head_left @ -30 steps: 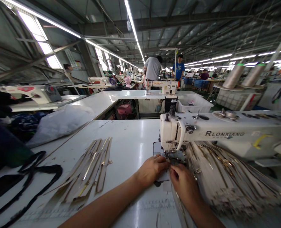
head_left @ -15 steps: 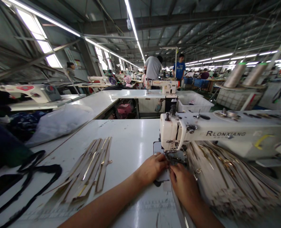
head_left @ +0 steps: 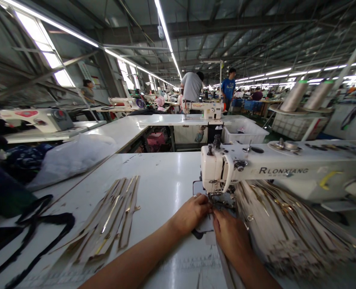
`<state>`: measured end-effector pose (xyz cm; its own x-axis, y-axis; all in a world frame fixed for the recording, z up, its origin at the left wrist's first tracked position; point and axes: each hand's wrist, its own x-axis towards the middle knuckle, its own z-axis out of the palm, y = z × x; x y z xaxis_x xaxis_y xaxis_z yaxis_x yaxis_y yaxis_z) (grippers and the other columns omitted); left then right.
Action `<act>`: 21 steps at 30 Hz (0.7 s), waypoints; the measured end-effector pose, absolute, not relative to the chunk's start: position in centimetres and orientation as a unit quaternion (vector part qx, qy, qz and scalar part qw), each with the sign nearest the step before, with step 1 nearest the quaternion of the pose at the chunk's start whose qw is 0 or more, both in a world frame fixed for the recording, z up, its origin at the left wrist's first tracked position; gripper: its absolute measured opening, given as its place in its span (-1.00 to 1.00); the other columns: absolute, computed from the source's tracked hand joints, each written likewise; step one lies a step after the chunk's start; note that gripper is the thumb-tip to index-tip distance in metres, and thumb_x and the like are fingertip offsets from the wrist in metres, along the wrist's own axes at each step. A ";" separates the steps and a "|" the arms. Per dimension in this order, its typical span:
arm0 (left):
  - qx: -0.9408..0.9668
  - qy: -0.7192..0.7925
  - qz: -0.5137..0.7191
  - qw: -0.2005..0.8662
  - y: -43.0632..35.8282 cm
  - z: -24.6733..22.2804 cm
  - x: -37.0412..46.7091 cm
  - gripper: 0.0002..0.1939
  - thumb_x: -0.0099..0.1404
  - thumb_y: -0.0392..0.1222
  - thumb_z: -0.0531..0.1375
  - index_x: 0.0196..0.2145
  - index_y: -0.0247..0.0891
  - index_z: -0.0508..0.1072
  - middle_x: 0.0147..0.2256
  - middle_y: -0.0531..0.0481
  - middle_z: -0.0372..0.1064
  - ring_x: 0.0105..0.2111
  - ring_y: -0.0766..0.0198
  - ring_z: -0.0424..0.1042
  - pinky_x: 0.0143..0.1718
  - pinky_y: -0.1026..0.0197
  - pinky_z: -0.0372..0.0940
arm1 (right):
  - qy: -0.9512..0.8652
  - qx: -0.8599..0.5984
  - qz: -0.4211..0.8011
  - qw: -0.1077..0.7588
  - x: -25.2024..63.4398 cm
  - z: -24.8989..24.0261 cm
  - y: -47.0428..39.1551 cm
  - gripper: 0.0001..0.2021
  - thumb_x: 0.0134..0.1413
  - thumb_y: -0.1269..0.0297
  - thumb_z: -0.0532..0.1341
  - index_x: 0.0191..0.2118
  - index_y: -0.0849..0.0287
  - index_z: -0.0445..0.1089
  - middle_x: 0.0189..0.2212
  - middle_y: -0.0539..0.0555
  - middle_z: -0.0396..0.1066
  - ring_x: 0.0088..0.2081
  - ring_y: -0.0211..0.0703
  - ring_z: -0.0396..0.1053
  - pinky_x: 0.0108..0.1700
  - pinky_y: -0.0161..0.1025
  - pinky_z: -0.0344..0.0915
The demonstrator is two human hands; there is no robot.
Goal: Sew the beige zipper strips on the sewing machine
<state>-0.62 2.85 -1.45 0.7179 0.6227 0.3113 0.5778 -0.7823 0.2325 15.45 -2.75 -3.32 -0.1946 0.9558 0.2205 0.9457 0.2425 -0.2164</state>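
Note:
My left hand [head_left: 193, 212] is closed, its fingers curled at the presser foot of the white sewing machine [head_left: 214, 168]. Just to its right, my right hand [head_left: 230, 230] pinches a beige zipper [head_left: 227, 268], whose tail runs down toward me along the table. Both sets of fingertips meet close to the needle and cover that end of the zipper. A thick pile of beige zippers with gold teeth [head_left: 271, 224] lies beneath the machine arm on the right. Left of my forearm, a smaller batch of zippers [head_left: 113, 216] is spread on the white table [head_left: 162, 176].
Black straps [head_left: 57, 218] lie at the table's left side, below a white translucent bag [head_left: 75, 158]. Thread cones [head_left: 295, 96] stand at right behind the machine. A white bin [head_left: 246, 128] and another sewing machine [head_left: 203, 109] are ahead, with people beyond.
The view has shifted slightly, so most things sit a little farther left. My hands stay at the presser foot with barely any movement. A person in blue in the background has turned a little.

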 end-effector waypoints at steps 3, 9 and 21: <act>0.922 0.321 0.200 0.077 3.2 -1.7 -0.7 -0.74 0.42 -0.22 0.03 -0.15 -0.27 0.50 -0.26 -0.07 0.34 -0.23 0.19 0.32 -0.19 0.19 0.32 | -0.774 -0.614 0.011 0.154 15.3 -3.2 -2.6 -0.70 0.23 0.44 0.01 -0.06 0.15 0.44 -0.22 0.10 0.52 -0.27 -0.12 0.50 -0.33 -0.28 0.33; 0.922 0.312 0.207 0.096 3.6 -1.6 -0.8 -0.76 0.41 -0.22 0.05 -0.15 -0.28 0.51 -0.23 -0.09 0.35 -0.21 0.18 0.33 -0.16 0.18 0.32 | -0.771 -0.616 0.028 0.158 15.3 -2.8 -2.4 -0.69 0.24 0.45 0.01 -0.03 0.15 0.42 -0.22 0.11 0.52 -0.22 -0.11 0.50 -0.27 -0.29 0.33; 0.908 0.333 0.237 0.093 2.4 -2.0 -1.5 -0.75 0.40 -0.14 0.06 -0.14 -0.23 0.51 -0.20 -0.11 0.39 -0.17 0.17 0.34 -0.12 0.15 0.32 | -0.759 -0.613 0.045 0.216 15.5 -3.4 -2.4 -0.71 0.23 0.42 0.02 -0.09 0.17 0.45 -0.24 0.12 0.52 -0.22 -0.10 0.49 -0.19 -0.27 0.34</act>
